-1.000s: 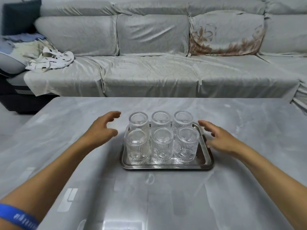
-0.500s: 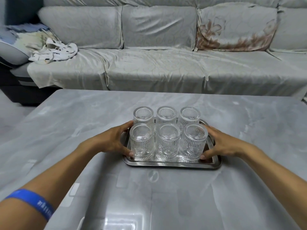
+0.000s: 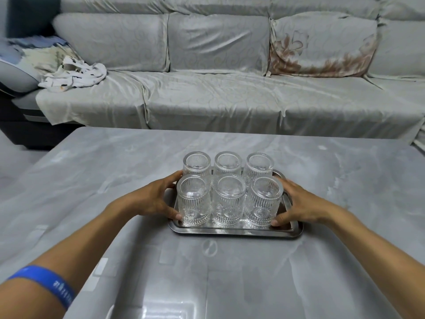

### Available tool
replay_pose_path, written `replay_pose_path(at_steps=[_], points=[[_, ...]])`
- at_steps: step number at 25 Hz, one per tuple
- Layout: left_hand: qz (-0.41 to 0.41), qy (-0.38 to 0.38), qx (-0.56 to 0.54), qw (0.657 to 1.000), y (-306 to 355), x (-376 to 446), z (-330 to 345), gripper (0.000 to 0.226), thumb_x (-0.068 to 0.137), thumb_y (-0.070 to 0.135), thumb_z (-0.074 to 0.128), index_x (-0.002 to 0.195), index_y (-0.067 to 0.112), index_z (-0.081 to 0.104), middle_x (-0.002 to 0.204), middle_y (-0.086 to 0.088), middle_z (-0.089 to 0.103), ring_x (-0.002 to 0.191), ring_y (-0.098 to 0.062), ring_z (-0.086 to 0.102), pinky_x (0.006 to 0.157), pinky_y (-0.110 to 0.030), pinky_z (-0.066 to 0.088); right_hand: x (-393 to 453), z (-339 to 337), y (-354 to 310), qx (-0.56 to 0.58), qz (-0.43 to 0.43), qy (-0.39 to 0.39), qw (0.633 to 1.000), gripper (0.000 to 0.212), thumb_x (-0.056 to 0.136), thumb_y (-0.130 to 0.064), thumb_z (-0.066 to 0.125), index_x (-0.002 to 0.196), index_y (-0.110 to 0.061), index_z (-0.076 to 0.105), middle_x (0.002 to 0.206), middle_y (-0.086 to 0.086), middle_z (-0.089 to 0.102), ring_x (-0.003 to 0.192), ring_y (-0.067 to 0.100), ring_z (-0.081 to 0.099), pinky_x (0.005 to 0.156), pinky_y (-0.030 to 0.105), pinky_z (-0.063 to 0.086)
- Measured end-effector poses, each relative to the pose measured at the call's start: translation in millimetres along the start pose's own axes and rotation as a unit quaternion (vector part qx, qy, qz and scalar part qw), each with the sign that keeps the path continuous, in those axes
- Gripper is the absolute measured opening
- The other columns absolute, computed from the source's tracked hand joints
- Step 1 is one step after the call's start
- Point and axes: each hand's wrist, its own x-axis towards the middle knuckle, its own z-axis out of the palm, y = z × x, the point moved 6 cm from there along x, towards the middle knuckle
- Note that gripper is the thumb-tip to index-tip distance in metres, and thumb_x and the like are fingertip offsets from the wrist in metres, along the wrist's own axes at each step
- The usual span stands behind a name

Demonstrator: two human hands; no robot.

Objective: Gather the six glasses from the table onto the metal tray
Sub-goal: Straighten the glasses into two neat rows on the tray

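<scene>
Several clear ribbed glasses stand upright in two rows of three on a metal tray in the middle of the grey marble table. My left hand wraps the tray's left side, thumb at the near corner and fingers touching the left glasses. My right hand holds the tray's right side, thumb inside the near right corner. The tray's side rims are hidden under both hands.
A grey covered sofa runs along the far side of the table. A crumpled white cloth lies on its left seat, and a brown flowered cushion leans at its back. A blue band circles my left forearm.
A second ago both hands hovered open beside the tray. They have moved inward and closed on its left and right sides, and stay there now.
</scene>
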Motion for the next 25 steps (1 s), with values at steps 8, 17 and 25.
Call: replay_pose_path(at_steps=[8,17,25], points=[[0.048,0.092,0.037,0.994,49,-32,-52,0.106,0.054,0.065,0.08,0.144,0.052,0.025,0.152,0.029,0.029,0.136,0.015,0.026,0.111,-0.021,0.023,-25,-70,-75,0.021,-0.107,0.209,0.972,0.072,0.071,-0.056,0.072,0.136,-0.038,0.046,0.142,-0.015,0.047,0.129,0.0,0.039,0.102,0.019,0.027],[0.027,0.031,0.126,0.991,62,14,-44,0.091,0.062,0.07,0.068,0.142,0.033,0.042,0.157,0.013,0.031,0.142,-0.008,0.031,0.109,-0.024,0.024,13,-30,-139,-0.15,-0.134,0.105,0.974,0.059,0.083,-0.058,0.058,0.133,-0.029,0.052,0.147,-0.005,0.046,0.137,0.016,0.034,0.113,0.034,0.024],[0.013,0.029,0.129,0.991,61,13,-39,0.089,0.063,0.071,0.067,0.142,0.037,0.04,0.157,0.016,0.029,0.142,-0.009,0.03,0.113,-0.029,0.024,-8,-54,-77,-0.106,-0.062,0.091,0.988,0.06,0.08,-0.054,0.065,0.134,-0.032,0.052,0.15,-0.008,0.042,0.14,0.012,0.031,0.113,0.034,0.025]])
